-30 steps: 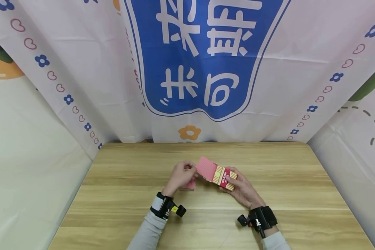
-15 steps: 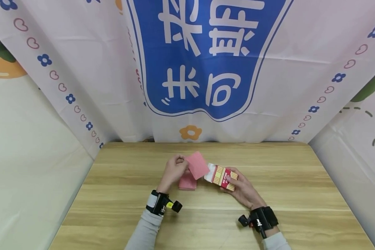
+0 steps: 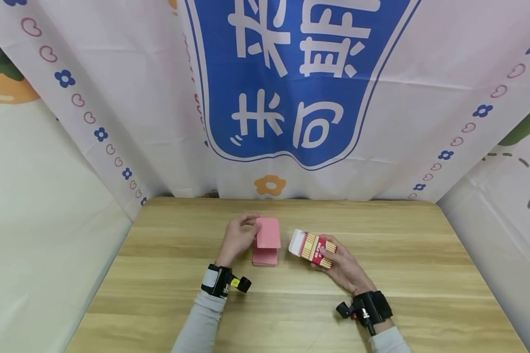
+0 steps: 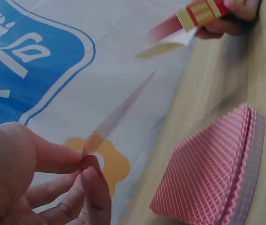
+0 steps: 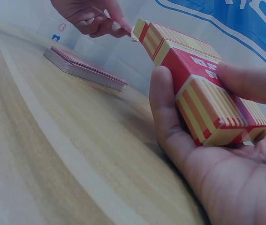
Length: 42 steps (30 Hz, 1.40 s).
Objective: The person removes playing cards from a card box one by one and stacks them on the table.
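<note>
My left hand (image 3: 240, 236) pinches a pink-patterned playing card (image 3: 268, 233) by its left edge, between thumb and fingertips. In the left wrist view this card (image 4: 123, 110) is nearly edge-on. It hangs over the back part of a stack of playing cards (image 3: 265, 258) on the table, whose backs show red and white stripes (image 4: 203, 164). My right hand (image 3: 346, 267) grips a red and yellow striped card box (image 3: 312, 248), thumb across its printed face. The box's white flap (image 3: 296, 241) stands open toward the left, and a pinkish piece (image 4: 164, 30) shows at its mouth.
The wooden table (image 3: 318, 314) ends at the back against a white curtain (image 3: 159, 122) with a blue printed shield (image 3: 287, 83). Pale cloth walls (image 3: 39, 220) flank it left and right. Each wrist carries a black camera strap (image 3: 373, 306).
My left hand has drawn the card away from the box, leftward and back, and turned it upright above the stack. The stack and the box's white flap have come into sight. My right hand stays put.
</note>
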### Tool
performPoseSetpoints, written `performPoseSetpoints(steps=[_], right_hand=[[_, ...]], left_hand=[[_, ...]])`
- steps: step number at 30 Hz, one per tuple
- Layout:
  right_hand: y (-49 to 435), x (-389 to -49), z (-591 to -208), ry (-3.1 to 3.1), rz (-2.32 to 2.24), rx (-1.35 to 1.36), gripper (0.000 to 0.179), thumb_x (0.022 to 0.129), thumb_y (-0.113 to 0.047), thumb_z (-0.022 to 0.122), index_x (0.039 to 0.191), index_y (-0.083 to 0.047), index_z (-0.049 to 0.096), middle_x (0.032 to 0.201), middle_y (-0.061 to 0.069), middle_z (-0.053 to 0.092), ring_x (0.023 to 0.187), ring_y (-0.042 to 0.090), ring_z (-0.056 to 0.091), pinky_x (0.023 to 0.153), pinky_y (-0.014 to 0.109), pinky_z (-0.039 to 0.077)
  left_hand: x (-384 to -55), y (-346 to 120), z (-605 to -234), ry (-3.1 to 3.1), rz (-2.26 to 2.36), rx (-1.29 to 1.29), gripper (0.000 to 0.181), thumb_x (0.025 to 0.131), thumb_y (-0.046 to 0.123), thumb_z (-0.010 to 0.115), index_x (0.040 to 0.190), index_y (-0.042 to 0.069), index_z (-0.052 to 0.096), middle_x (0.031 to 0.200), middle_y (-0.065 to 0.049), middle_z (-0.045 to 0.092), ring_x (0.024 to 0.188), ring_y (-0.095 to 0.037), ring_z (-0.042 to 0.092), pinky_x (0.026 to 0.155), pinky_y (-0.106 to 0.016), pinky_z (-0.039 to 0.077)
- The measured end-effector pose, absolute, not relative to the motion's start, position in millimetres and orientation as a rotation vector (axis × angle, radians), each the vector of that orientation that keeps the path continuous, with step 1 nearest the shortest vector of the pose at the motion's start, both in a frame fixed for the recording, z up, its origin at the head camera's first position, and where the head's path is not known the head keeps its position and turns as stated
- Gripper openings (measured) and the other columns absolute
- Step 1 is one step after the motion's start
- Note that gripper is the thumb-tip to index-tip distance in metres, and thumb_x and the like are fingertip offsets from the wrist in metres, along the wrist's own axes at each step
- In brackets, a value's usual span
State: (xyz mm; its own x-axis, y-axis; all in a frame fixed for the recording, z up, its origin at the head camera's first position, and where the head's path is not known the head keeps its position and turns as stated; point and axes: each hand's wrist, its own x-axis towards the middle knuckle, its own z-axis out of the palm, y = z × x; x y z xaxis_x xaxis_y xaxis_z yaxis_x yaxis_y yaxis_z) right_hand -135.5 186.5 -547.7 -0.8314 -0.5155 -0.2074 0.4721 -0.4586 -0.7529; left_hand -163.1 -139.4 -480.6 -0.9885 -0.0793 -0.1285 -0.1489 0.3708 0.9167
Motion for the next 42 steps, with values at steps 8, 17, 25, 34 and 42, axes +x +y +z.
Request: performPoseSetpoints(steps=[8,17,25,34,42], right_hand=[[187,-135,-548,1.168,-2.279,-0.041,0.040,0.112,-0.008,0.052,0.148,-0.023,0.048,0.157,0.016,0.032,0.134,0.031,0.057,0.104,0.042,0.058],[186,-135,-547,1.154,-2.273,-0.040,0.040,0.112,-0.008,0.053,0.149,-0.022,0.046,0.157,0.016,0.031,0.134,0.030,0.057,0.104,0.041,0.058],[185,-136,-546,1.143,-2.274,-0.056,0.040,0.111,-0.007,0.052,0.148,-0.022,0.048,0.157,0.017,0.030,0.135,0.031,0.056,0.104,0.042,0.058],[186,-136,-547,1.180,-2.268,-0.055,0.040,0.112,-0.007,0.050,0.149,-0.022,0.046,0.157,0.017,0.030,0.135,0.031,0.056,0.105,0.042,0.058],[187,-137,-549,1.189,-2.265,-0.080,0.039,0.113,-0.007,0.050,0.148,-0.023,0.048,0.156,0.016,0.031,0.134,0.030,0.057,0.105,0.042,0.057]], left_hand=[[-164,-144,-486,2.622,1.526,-0.098,0.027,0.102,0.020,0.071,0.128,0.016,0.076,0.114,-0.006,0.072,0.102,-0.022,0.063,0.080,-0.032,0.048],[-162,-145,-491,2.652,1.413,-0.089,0.027,0.101,0.018,0.072,0.126,0.013,0.076,0.111,-0.005,0.074,0.104,-0.022,0.065,0.084,-0.034,0.051],[-163,-143,-492,2.675,1.311,-0.124,0.026,0.100,0.017,0.074,0.126,0.012,0.075,0.111,-0.006,0.074,0.106,-0.024,0.066,0.092,-0.044,0.053],[-165,-141,-499,2.722,1.233,-0.147,0.025,0.098,0.015,0.076,0.122,0.011,0.076,0.106,-0.004,0.073,0.094,-0.021,0.064,0.081,-0.036,0.051],[-166,-140,-503,2.713,1.226,-0.156,0.023,0.097,0.015,0.077,0.120,0.012,0.076,0.106,-0.005,0.072,0.087,-0.019,0.061,0.071,-0.030,0.047]])
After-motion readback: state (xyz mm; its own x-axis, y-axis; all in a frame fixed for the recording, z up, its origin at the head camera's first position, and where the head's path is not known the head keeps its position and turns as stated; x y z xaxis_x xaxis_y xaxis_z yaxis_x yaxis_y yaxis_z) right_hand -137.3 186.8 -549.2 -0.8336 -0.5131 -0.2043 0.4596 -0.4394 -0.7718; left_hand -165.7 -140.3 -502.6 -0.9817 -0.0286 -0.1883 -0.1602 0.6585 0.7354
